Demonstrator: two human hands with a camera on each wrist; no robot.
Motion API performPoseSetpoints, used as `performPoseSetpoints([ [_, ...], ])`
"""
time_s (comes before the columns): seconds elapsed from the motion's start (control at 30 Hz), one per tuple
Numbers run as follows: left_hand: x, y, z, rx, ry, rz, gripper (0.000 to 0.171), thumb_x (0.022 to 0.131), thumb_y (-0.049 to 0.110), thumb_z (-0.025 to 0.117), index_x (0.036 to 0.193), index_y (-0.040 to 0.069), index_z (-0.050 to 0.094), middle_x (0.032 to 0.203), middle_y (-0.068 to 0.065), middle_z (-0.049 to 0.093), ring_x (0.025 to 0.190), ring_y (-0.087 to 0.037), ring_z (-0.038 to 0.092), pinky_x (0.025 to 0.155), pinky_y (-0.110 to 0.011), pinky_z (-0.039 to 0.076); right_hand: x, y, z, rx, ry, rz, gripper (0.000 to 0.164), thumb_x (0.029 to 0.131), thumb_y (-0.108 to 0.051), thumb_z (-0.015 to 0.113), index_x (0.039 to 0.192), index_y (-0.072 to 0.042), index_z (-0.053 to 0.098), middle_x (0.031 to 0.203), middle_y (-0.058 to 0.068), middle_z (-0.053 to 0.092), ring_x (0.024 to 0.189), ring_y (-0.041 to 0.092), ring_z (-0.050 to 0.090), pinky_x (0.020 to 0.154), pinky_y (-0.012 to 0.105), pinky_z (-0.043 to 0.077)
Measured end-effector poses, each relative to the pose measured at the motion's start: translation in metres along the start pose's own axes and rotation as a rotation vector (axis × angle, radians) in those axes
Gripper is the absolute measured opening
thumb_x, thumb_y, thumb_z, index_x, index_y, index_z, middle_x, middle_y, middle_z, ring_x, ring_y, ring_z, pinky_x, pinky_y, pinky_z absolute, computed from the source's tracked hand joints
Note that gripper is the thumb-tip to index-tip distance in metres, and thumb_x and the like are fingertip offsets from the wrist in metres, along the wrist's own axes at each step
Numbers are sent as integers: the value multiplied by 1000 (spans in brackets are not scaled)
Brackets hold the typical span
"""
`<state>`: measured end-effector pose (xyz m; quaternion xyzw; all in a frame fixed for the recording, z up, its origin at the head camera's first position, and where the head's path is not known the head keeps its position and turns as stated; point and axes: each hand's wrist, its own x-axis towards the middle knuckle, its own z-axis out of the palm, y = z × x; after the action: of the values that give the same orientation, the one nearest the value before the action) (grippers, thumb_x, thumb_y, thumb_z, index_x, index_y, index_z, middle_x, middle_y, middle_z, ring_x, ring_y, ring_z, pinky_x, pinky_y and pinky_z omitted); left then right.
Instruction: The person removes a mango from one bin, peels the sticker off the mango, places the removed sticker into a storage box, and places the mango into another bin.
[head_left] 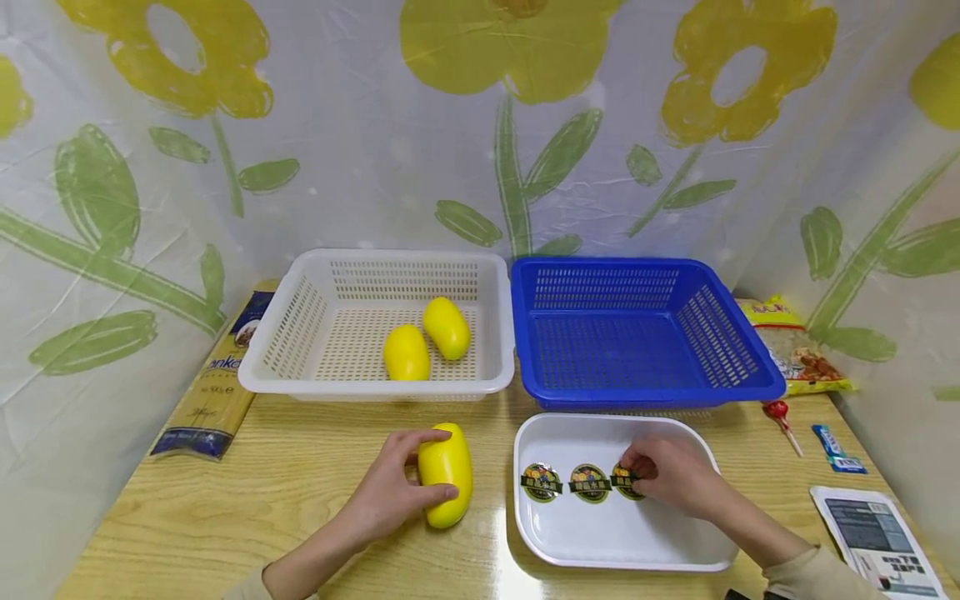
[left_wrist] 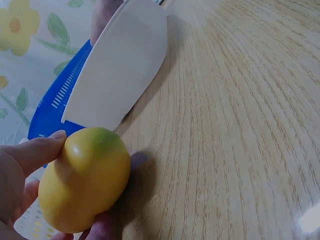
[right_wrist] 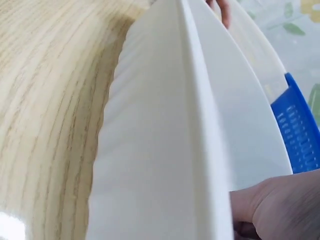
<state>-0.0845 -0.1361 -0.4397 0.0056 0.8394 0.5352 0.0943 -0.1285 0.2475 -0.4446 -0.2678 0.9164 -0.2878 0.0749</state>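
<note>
My left hand point(head_left: 397, 483) grips a yellow mango point(head_left: 450, 475) with a greenish end, thumb and fingers around its sides, in front of the white basket. In the left wrist view the same mango point(left_wrist: 85, 180) sits between the thumb and the fingertips. The right hand point(head_left: 675, 475) reaches down into a white tray point(head_left: 592, 542), its curled fingers pinching the edge of a round fruit-label sticker point(head_left: 624, 482) and covering part of it. Two more such stickers, one in the middle point(head_left: 589, 483) and one at the left point(head_left: 541, 482), lie in the tray. In the right wrist view the tray wall hides the fingertips.
Behind stand a white basket point(head_left: 300, 386) with two mangoes inside and a blue basket point(head_left: 652, 396). A pasta packet point(head_left: 217, 383) lies at the left. At the right are a yellow snack bag point(head_left: 798, 350), a red lollipop point(head_left: 778, 412), a blue wrapper point(head_left: 838, 450) and a white-edged packet point(head_left: 877, 537).
</note>
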Motion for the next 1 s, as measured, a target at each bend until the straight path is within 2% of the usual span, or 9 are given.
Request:
performPoseSetpoints([
  [0.1, -1, -1, -1, -23, -9, 0, 60, 72, 18, 88, 125, 20, 62, 130, -16, 44, 105, -30, 55, 77, -34, 53, -1, 2, -3, 78, -44, -34, 27, 69, 4, 75, 95, -2, 69, 87, 0, 68, 79, 6, 62, 70, 25, 55],
  [0.2, -1, -3, -2, -57, -22, 2, 60, 73, 17, 87, 127, 20, 61, 130, -16, 43, 105, -30, 54, 76, -32, 54, -2, -1, -12, 188, -117, -92, 28, 78, 1, 73, 105, 5, 67, 98, 10, 68, 89, 12, 63, 77, 32, 56],
  [0.33, -1, -4, -2, -105, -50, 14, 60, 76, 16, 85, 130, 18, 59, 130, -17, 41, 108, -31, 55, 78, -31, 55, 0, -17, -33, 281, -184, -129, 28, 90, -9, 69, 114, 4, 64, 109, 15, 66, 99, 14, 63, 82, 32, 56],
  [0.47, 0, -5, -2, -136, -72, 21, 60, 79, 14, 83, 132, 16, 57, 130, -19, 40, 110, -35, 55, 81, -30, 56, 8, -40, -52, 255, -173, -158, 26, 94, -18, 67, 117, -4, 64, 113, 9, 65, 102, 10, 62, 83, 30, 56],
  [0.67, 0, -6, -4, -140, -89, 34, 58, 81, 11, 80, 134, 13, 56, 131, -20, 40, 115, -37, 54, 86, -31, 55, 22, -70, -70, 186, -111, -175, 22, 95, -20, 66, 115, -13, 65, 113, -1, 65, 102, 8, 63, 84, 28, 55],
  [0.83, -1, -6, -6, -128, -92, 42, 57, 82, 11, 79, 134, 13, 56, 133, -21, 39, 117, -37, 53, 90, -36, 53, 34, -82, -73, 166, -86, -153, 21, 96, -19, 65, 116, -16, 65, 112, -4, 64, 102, 9, 62, 87, 29, 54],
  [1.0, -1, -7, -8, -120, -94, 51, 57, 82, 11, 79, 134, 13, 56, 134, -21, 38, 119, -38, 52, 91, -36, 53, 46, -89, -65, 215, -75, -161, 21, 96, -19, 65, 116, -14, 66, 114, 2, 65, 104, 21, 63, 90, 34, 53],
])
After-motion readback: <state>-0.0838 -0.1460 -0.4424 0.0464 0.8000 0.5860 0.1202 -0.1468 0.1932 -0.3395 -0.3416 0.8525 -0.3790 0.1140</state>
